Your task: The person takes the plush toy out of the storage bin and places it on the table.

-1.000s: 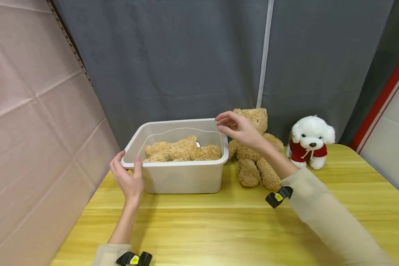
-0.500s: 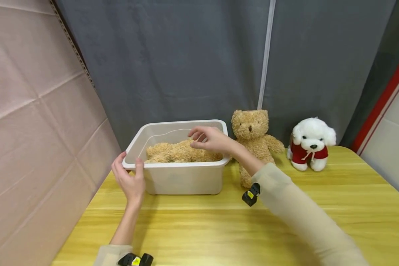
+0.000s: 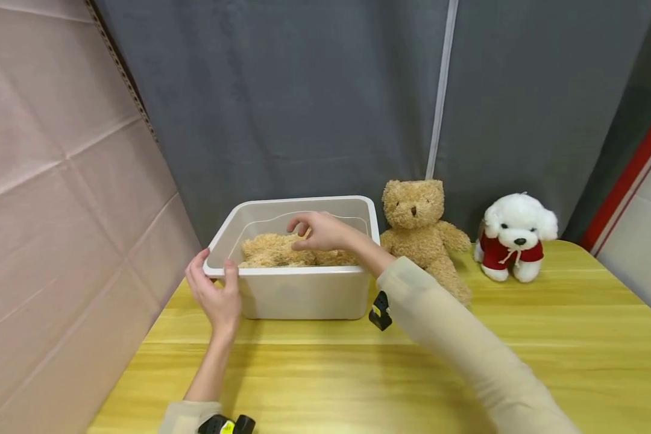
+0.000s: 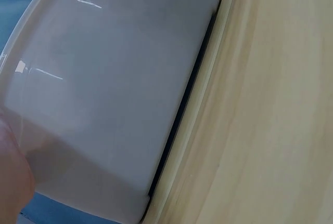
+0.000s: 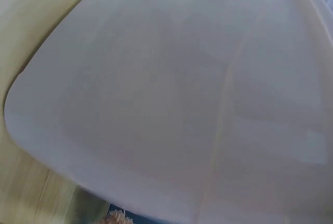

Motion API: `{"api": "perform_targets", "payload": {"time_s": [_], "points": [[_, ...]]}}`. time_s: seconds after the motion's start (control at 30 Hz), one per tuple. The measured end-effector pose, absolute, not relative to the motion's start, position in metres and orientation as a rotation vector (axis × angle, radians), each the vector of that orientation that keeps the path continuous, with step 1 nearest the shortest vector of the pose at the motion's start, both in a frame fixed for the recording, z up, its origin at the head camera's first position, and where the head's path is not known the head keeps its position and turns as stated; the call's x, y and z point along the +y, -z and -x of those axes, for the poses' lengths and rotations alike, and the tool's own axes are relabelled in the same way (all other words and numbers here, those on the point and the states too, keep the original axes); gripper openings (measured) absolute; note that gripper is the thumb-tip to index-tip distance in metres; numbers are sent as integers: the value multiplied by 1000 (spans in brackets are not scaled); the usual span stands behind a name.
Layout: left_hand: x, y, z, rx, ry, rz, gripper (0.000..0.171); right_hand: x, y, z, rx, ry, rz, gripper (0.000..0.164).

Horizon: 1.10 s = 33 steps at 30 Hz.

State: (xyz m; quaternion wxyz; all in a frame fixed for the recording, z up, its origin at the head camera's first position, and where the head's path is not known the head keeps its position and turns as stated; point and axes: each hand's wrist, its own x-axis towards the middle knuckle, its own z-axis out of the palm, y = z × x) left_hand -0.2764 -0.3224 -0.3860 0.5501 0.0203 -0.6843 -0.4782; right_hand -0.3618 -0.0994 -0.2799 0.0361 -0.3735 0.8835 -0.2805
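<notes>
A pale grey plastic bin [image 3: 304, 295] stands on the wooden table with a tan fluffy plush toy [image 3: 268, 248] lying inside it. At the bin's front left corner my left hand [image 3: 217, 301] grips the rim, thumb on the front and fingers round the side. Part of that hand shows at the edge of the left wrist view, beside the bin's wall [image 4: 109, 78]. My right hand [image 3: 325, 232] reaches over the bin's right side, right above the plush, its fingers bent and spread from the thumb with nothing between them. Only the bin's outer wall [image 5: 145, 99] fills the right wrist view.
Just right of the bin a tan teddy bear [image 3: 412, 208] sits upright, partly behind my right sleeve. Farther right is a white plush dog [image 3: 518, 235] in a red top. A grey curtain [image 3: 304, 102] hangs behind the table [image 3: 314, 380], and a pink wall covering [image 3: 76, 229] is at the left.
My right hand has moved left from the bin's right rim, in front of the teddy bear, to over the plush in the bin. My left hand has kept its grip on the corner.
</notes>
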Motion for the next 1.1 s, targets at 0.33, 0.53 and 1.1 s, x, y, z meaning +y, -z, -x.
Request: {"api": "perform_targets", "payload": {"time_s": [0.33, 0.53, 1.1], "points": [[-315, 385, 279, -1610, 1130, -29, 51, -102, 288, 369, 2618, 988, 905, 39], [-315, 384, 279, -1609, 1130, -31, 51, -103, 294, 367, 2566, 965, 835, 36], [-320, 387, 280, -1592, 1135, -31, 52, -112, 297, 367, 2726, 941, 858, 17]]}}
